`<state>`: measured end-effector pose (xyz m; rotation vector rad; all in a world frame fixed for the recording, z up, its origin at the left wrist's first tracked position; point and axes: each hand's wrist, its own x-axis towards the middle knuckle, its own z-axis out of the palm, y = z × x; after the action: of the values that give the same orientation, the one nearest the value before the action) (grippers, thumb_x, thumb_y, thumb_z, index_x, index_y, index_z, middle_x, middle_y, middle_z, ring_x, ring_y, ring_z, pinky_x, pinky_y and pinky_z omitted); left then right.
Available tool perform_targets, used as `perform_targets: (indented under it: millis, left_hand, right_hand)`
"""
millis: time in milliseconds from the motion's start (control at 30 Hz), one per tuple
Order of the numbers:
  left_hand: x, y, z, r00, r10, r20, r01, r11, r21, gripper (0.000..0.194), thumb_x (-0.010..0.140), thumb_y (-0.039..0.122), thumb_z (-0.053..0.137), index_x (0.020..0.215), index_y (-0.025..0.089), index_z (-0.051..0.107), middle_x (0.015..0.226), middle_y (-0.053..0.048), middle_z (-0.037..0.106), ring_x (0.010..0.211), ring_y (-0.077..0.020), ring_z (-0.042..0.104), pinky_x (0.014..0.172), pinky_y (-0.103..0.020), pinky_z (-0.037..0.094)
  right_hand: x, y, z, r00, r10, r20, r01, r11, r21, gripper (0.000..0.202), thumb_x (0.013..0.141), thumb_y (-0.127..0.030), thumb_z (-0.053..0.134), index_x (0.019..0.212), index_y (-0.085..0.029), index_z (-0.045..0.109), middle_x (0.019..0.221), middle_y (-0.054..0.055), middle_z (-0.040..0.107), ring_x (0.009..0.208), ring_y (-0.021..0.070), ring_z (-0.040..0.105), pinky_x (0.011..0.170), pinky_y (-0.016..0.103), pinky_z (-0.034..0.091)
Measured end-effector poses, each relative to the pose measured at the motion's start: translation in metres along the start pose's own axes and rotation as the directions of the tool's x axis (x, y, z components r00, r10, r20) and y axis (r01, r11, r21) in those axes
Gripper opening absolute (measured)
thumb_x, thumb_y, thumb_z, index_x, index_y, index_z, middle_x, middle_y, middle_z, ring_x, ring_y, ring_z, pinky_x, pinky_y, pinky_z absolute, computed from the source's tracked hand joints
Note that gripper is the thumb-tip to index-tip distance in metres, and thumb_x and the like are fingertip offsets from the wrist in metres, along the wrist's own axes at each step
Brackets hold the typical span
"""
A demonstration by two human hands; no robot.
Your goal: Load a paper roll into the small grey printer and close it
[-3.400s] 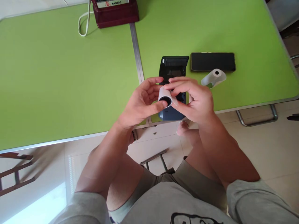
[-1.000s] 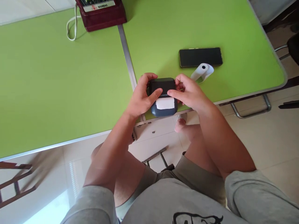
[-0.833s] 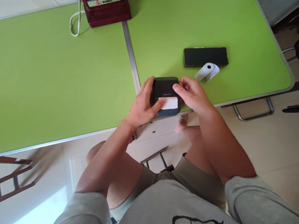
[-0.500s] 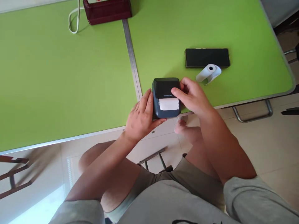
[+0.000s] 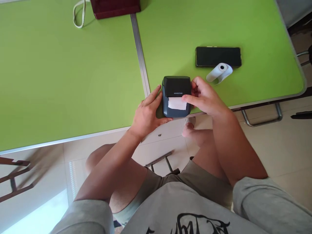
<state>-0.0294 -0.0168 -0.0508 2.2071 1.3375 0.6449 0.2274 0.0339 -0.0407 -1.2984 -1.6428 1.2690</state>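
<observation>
A small dark portable label printer (image 5: pixel 176 85) lies at the near edge of the green table, a short white paper strip (image 5: pixel 177 103) sticking out of its slot. My left hand (image 5: pixel 148 115) is at the printer's left side, fingers stretched out and spread, the thumb along its near left corner. On the right side, my right hand (image 5: pixel 203 97) grips the printer: the thumb presses over the right end of the slot and strip, and the other fingers curl at the side, partly hidden. Beyond this hand lies a loose white paper roll (image 5: pixel 215 73), its end partly unrolled.
A black phone (image 5: pixel 218 56) lies behind the roll and touches or overlaps it. At the far side of the green table (image 5: pixel 73 81) stands a dark red box (image 5: pixel 114 8) with a white cord (image 5: pixel 79 24). A metal strip (image 5: pixel 140 52) crosses the tabletop. My legs are below the edge.
The view has shifted slightly. My left fingers have spread and come a little away from the printer's side. My right thumb has moved down onto the strip's upper right end.
</observation>
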Motion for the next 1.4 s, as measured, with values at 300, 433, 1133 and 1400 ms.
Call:
perform_targets:
  millis: [300, 433, 1133, 1400]
  left_hand:
    - [-0.001, 0.009, 0.002, 0.998, -0.056, 0.011, 0.054, 0.987, 0.152, 0.111, 0.084, 0.079, 0.067, 0.164, 0.014, 0.027, 0.171, -0.023, 0.035, 0.155, -0.0385, 0.043, 0.118, -0.049, 0.048]
    - [-0.002, 0.013, 0.0, 0.998, -0.049, 0.035, 0.041, 0.979, 0.198, 0.108, 0.085, 0.072, 0.071, 0.163, 0.011, 0.028, 0.17, -0.024, 0.036, 0.154, -0.0378, 0.044, 0.118, -0.048, 0.047]
    - [-0.002, 0.014, -0.001, 0.997, -0.031, 0.068, 0.017, 0.98, 0.2, 0.105, 0.088, 0.069, 0.068, 0.166, 0.013, 0.024, 0.171, -0.023, 0.035, 0.156, -0.0367, 0.042, 0.118, -0.047, 0.047]
    - [-0.001, 0.017, -0.004, 0.995, -0.056, 0.077, 0.04, 0.98, 0.197, 0.104, 0.088, 0.065, 0.07, 0.165, 0.011, 0.026, 0.171, -0.023, 0.034, 0.156, -0.0371, 0.042, 0.12, -0.048, 0.045]
  right_hand:
    - [0.005, -0.035, 0.012, 0.89, -0.26, -0.375, 0.137, 0.936, -0.325, 0.025, 0.098, -0.051, 0.062, 0.096, -0.028, 0.053, 0.085, 0.001, 0.069, 0.064, 0.0146, 0.062, 0.057, 0.03, 0.046]
    - [0.006, -0.063, 0.015, 0.938, -0.249, -0.239, 0.054, 0.789, -0.612, 0.013, 0.097, -0.039, 0.063, 0.093, -0.027, 0.065, 0.1, 0.004, 0.078, 0.071, 0.0185, 0.066, 0.068, 0.036, 0.052]
    - [0.001, -0.08, -0.01, 0.987, 0.001, -0.162, 0.004, 0.999, 0.032, 0.038, 0.07, -0.036, 0.068, 0.108, -0.032, 0.066, 0.105, 0.003, 0.073, 0.066, 0.0164, 0.054, 0.053, 0.033, 0.035]
    - [0.002, -0.021, 0.013, 0.851, 0.042, -0.523, -0.011, 0.998, 0.062, 0.025, 0.081, -0.044, 0.062, 0.086, -0.029, 0.043, 0.072, -0.002, 0.046, 0.056, 0.015, 0.037, 0.049, 0.033, 0.029]
